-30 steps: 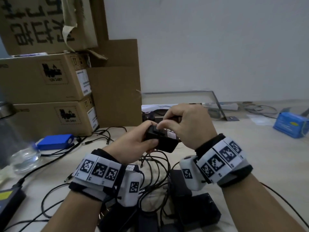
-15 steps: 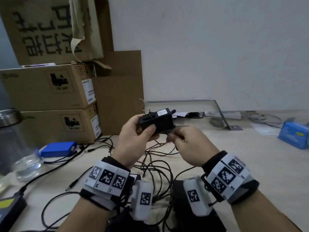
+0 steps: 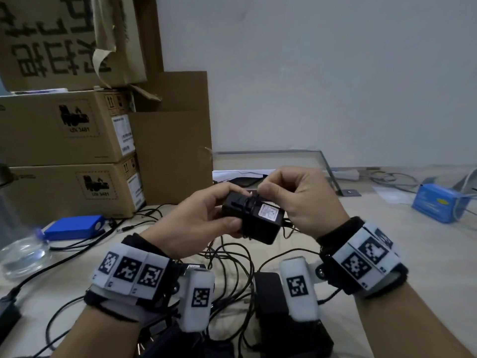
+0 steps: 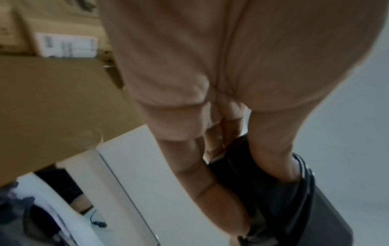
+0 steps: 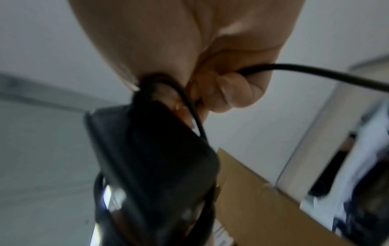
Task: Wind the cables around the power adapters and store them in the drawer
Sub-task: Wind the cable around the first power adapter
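Head view: left hand [image 3: 198, 223] grips adapter [image 3: 254, 222] above table [image 3: 387, 254]; right hand [image 3: 302, 202], at its 1 o'clock, pinches cable [image 5: 315, 73] between curled fingers.

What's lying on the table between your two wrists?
Head view: a tangle of loose black cables and another black adapter on the table, beneath the one being wound.

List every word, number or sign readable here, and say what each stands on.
"UN 3481": printed under the logo on the upper cardboard box and the lower cardboard box.
Big upside-down characters on the top box: not legible.
White label on the power adapter: too small.
Box stickers: blurred.
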